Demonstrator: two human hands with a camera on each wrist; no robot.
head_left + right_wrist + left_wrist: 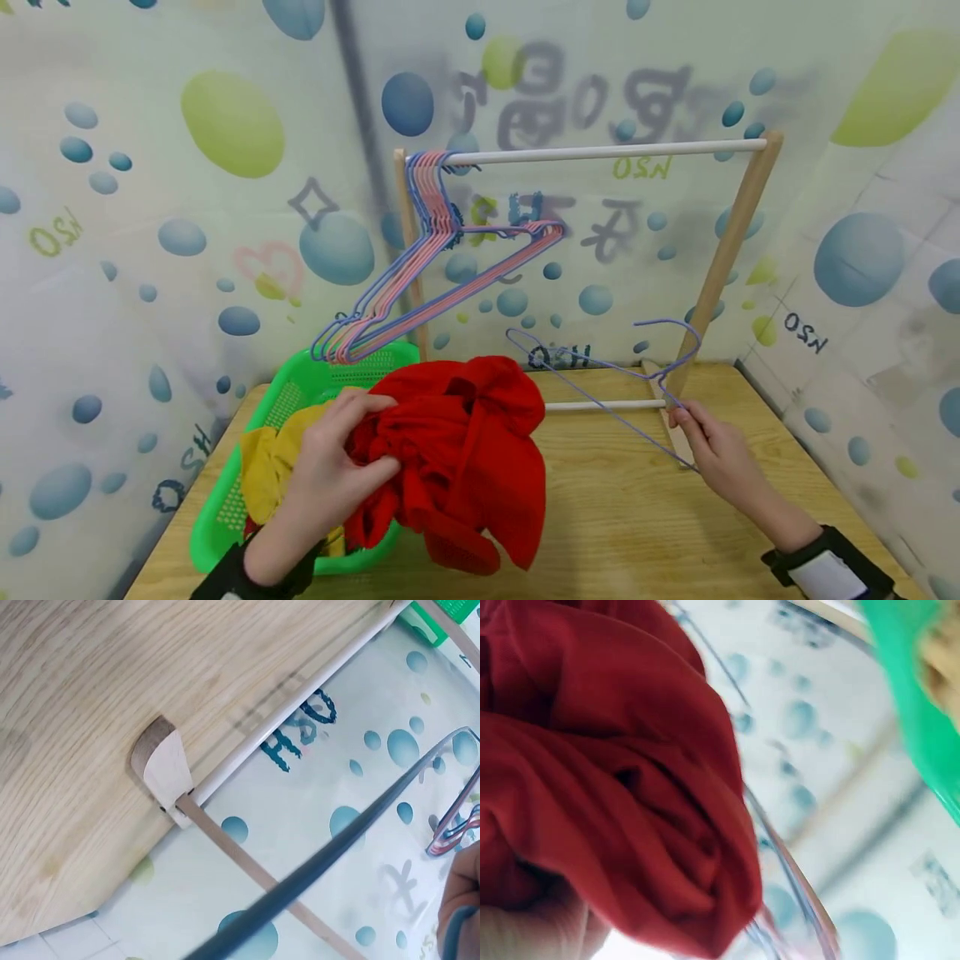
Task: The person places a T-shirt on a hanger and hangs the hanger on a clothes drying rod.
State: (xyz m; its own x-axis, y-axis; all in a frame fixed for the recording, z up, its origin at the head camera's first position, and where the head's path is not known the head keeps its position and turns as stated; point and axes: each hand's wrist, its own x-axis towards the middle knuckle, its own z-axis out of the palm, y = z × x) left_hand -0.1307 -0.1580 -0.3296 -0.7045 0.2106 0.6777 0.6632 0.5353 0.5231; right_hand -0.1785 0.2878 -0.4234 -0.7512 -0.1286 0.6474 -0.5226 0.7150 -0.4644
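Note:
A bunched red garment [465,450] is gripped by my left hand [337,467], thumb and fingers pressed into its folds. It hangs in front of the table and overlaps the basket's right side in the head view. In the left wrist view the red cloth [630,765] fills most of the left half, hiding much of the hand [540,926]. On the right, my right hand [723,458] pinches a blue wire hanger [667,321] at one shoulder, its hook turned up. A blue length of that hanger [330,851] crosses the right wrist view.
Several pink and blue hangers [431,250] hang at the left end of the rack's white rod [600,154]. The rack's wooden post [735,233] rises behind my right hand. A green basket [206,517] with yellow cloth [262,475] stands left on the wooden table [615,508].

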